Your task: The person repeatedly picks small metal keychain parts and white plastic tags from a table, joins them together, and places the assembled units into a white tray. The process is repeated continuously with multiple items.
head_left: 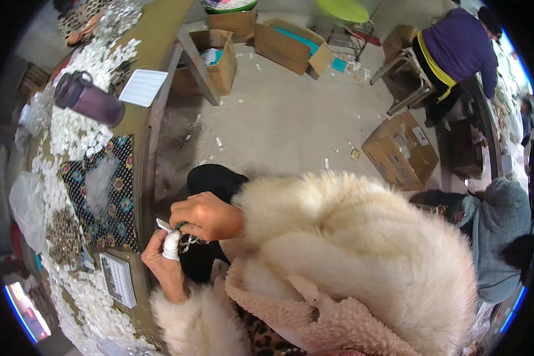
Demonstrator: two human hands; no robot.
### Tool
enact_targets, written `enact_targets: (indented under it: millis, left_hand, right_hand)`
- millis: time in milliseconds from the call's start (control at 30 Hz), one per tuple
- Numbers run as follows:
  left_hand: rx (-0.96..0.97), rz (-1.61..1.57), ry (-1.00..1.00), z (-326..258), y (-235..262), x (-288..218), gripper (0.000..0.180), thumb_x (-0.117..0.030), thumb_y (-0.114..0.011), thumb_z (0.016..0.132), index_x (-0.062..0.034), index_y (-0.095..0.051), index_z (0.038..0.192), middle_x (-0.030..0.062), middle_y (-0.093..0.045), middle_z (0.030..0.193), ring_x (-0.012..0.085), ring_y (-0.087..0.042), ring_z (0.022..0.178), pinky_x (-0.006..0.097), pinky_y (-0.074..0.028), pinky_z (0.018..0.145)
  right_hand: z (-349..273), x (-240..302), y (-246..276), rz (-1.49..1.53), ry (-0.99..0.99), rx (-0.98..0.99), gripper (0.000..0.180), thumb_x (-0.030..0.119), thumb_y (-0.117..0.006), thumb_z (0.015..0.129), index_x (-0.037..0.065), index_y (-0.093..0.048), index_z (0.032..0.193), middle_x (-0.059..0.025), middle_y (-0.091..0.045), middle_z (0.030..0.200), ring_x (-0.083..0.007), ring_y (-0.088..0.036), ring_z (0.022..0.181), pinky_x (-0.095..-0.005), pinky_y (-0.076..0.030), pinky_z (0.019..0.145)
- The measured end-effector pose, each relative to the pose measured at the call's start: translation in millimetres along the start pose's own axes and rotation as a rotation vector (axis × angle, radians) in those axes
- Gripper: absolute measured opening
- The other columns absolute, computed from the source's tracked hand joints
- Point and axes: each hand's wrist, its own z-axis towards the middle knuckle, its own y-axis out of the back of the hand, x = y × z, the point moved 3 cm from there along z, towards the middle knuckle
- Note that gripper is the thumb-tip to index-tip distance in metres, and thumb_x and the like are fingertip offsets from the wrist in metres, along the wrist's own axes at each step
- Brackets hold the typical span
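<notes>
Table (141,127): purple jug (89,98), patterned cloth (120,196), probably white pieces (71,130).

table: long, olive-brown top (137,118), left side
small white pieces: heaped along table (71,133)
jug: purple, lying on its side (89,99)
white card: beside jug (143,87)
cloth: dark, patterned (120,204)
gridded tray: near table edge (118,279)
plastic bag: clear, far left (25,204)
cardboard boxes: open ones on floor (291,44), another right (400,151)
person: purple top, seated, upper right (457,44)
</notes>
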Motion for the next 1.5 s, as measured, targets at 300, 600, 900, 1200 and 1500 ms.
enact_targets:
  millis: [300, 600, 900, 1200, 1500]
  left_hand:
    - [-0.458, 0.105, -0.215, -38.1, 31.0, -16.3, 0.013, -0.001, -0.067, 0.09, 0.0087, -0.068, 0.099, 0.0055, -0.067, 0.088, 0.0131, -0.059, 0.08, 0.029, -0.05, 0.074]
    - [-0.597, -0.038, -0.263, -39.0, 39.3, -8.5, 0.015, -0.006, -0.073, 0.091, 0.0043, -0.071, 0.102, 0.0048, -0.067, 0.089, 0.0117, -0.06, 0.081, 0.026, -0.049, 0.075]
    - [-0.771, 0.038, -0.222, -45.2, 50.8, 9.6, 0.014, -0.01, -0.077, 0.089, 0.0019, -0.073, 0.097, 0.0042, -0.068, 0.079, 0.0096, -0.058, 0.072, 0.026, -0.05, 0.069]
    - [-0.75, -0.588, -0.138, -58.5, 96.1, 21.8, 0.03, -0.023, -0.055, 0.106, 0.0038, -0.067, 0.11, -0.0017, -0.055, 0.073, 0.0039, -0.039, 0.054, 0.022, -0.03, 0.05]
    - [-0.415, -0.575, 0.003, -48.8, 77.1, -1.8, 0.03, -0.023, -0.058, 0.105, 0.0037, -0.065, 0.116, 0.001, -0.057, 0.077, 0.0055, -0.042, 0.054, 0.022, -0.033, 0.05]
  right_hand:
    - [35.8, 48.4, -37.9, -0.244, 0.419, 0.025, 0.018, 0.01, -0.067, 0.075, 0.003, -0.063, 0.091, -0.007, -0.054, 0.08, -0.0238, -0.055, 0.069, -0.0366, -0.04, 0.061]
    - [44.2, 49.5, -69.3, -0.242, 0.406, 0.057, 0.039, 0.004, -0.069, 0.071, -0.001, -0.066, 0.11, -0.007, -0.063, 0.092, -0.024, -0.061, 0.072, -0.0387, -0.043, 0.063]
    - [44.9, 48.4, -93.9, -0.267, 0.284, 0.196, 0.031, 0.001, -0.074, 0.076, 0.0, -0.069, 0.106, -0.0117, -0.069, 0.095, -0.0306, -0.065, 0.077, -0.0395, -0.05, 0.066]
    - [118.6, -20.2, -99.5, 0.186, -0.238, 0.056, 0.019, 0.005, -0.07, 0.09, -0.001, -0.072, 0.108, -0.0096, -0.072, 0.084, -0.018, -0.069, 0.071, -0.0292, -0.052, 0.064]
    - [143.8, -73.4, -114.9, -0.392, 0.201, 0.108, 0.019, 0.011, -0.075, 0.084, 0.005, -0.076, 0.103, -0.0098, -0.07, 0.114, -0.0321, -0.065, 0.097, -0.0411, -0.048, 0.083]
